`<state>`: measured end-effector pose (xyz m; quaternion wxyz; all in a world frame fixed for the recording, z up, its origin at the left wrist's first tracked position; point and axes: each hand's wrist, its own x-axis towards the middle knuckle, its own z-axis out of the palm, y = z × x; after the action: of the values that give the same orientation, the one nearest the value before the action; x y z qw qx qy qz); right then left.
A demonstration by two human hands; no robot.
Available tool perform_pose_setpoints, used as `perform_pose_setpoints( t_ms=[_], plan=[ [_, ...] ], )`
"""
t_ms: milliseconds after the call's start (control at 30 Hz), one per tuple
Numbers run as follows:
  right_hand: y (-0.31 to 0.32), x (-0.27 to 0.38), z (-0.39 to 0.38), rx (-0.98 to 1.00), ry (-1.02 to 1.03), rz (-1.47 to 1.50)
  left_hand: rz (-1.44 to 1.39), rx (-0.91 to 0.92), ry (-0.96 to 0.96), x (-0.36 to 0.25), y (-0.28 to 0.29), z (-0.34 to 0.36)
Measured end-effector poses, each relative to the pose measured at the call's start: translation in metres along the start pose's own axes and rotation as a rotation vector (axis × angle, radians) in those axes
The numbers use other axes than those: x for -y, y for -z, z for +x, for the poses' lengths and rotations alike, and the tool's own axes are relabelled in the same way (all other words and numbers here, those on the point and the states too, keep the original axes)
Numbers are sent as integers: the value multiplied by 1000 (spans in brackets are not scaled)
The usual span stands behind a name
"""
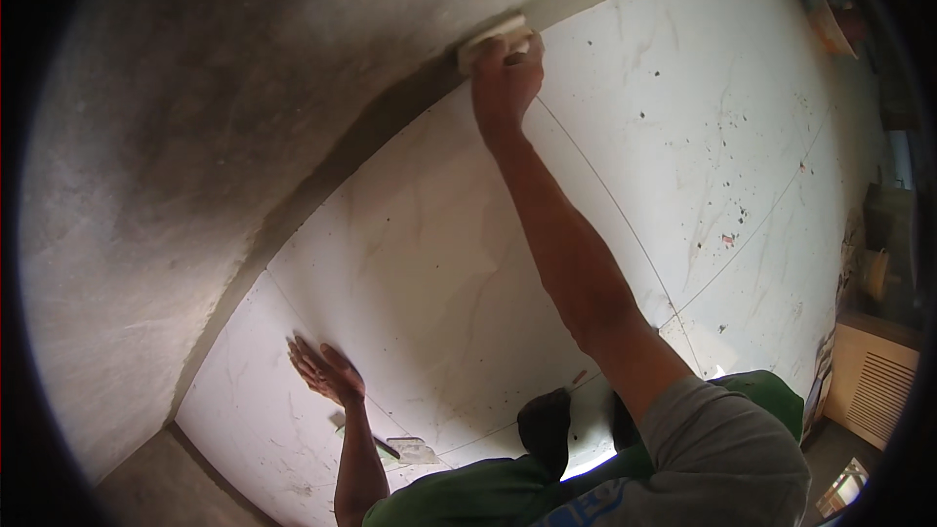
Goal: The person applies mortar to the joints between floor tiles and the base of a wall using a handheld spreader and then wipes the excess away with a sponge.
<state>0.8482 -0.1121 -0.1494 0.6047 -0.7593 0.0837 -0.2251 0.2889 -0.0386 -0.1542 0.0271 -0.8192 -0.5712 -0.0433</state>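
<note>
My right hand [509, 78] reaches far forward, fingers closed round a pale, sponge-like block [495, 32]. The block is pressed to the strip where the grey wall [176, 137] meets the white tiled floor [420, 254]. Along that joint runs a darker, damp-looking band [366, 132]. My left hand [327, 371] rests flat on the tiles with its fingers spread, holding nothing. Close to the left forearm lies a trowel [412, 450] with a pale blade and a dark handle.
Small dark crumbs and a reddish chip [728, 240] are scattered over the tiles on the right. Containers [832, 24] stand at the far right corner. A wooden louvred panel [872, 385] stands at the lower right. My dark knee [545, 429] is at the bottom.
</note>
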Motion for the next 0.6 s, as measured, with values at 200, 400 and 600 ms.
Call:
perform_pose_setpoints(
  t_ms=[200,400,600],
  plan=[
    [8,-6,47,100,-75,163,-10,19,4,4,-1,1],
    [19,44,51,240,-172,251,34,-14,-4,18,7,1],
    [5,18,48,44,27,146,15,26,59,5,9,0]
  ],
)
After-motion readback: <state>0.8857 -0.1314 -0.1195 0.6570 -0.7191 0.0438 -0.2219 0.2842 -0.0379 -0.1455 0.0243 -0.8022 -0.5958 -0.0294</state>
